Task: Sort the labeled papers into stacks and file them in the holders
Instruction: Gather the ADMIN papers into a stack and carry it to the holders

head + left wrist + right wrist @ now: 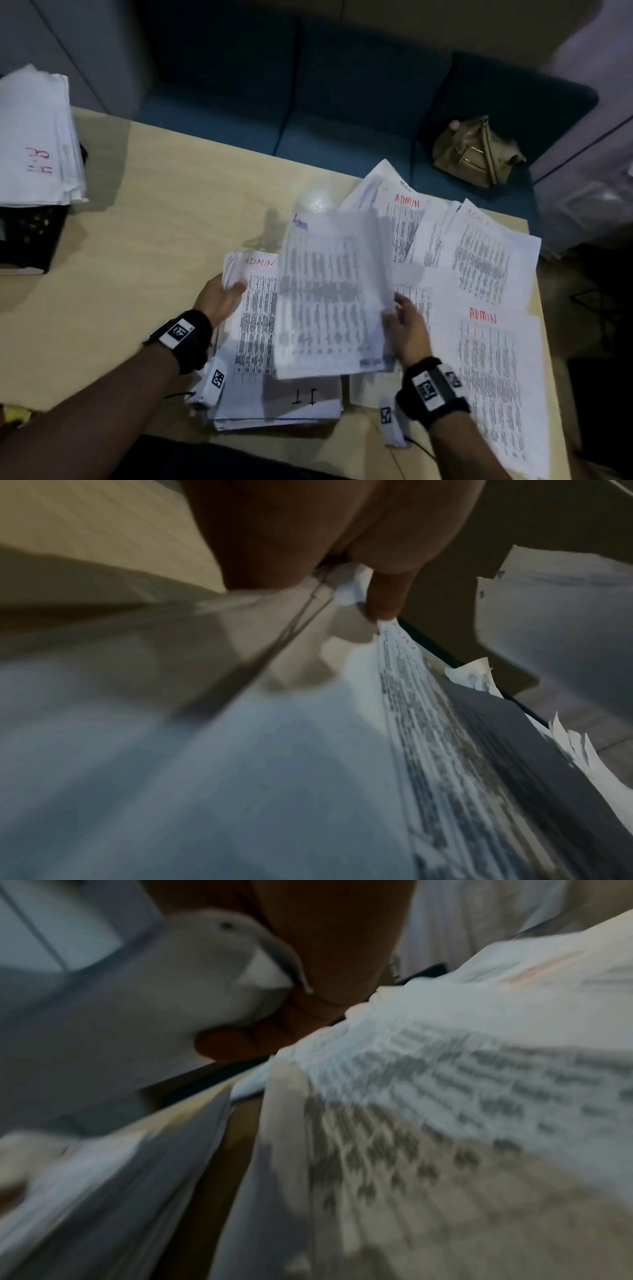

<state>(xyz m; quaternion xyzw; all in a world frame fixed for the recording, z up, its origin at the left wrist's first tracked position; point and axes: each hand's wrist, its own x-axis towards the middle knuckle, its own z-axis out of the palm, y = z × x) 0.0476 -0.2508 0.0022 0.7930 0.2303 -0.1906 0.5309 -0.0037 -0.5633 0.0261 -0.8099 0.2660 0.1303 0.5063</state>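
Note:
My left hand (227,294) grips the left edge of a stack of printed papers marked ADMIN in red (257,308), thumb on top; in the left wrist view a fingertip (383,599) touches that stack's corner (428,723). My right hand (399,317) pinches the right edge of a blurred sheet labeled Admin in blue (329,291), which hangs over the ADMIN stack. The right wrist view shows the thumb (236,1042) on the curled sheet (178,988). A stack marked IT (301,407) lies underneath, near the front edge.
More ADMIN sheets (486,274) lie scattered across the right of the wooden table (154,222). A stack marked HR (34,137) sits in a black mesh holder (30,236) at the far left. Behind the table are a blue sofa (308,102) and a tan bag (476,154).

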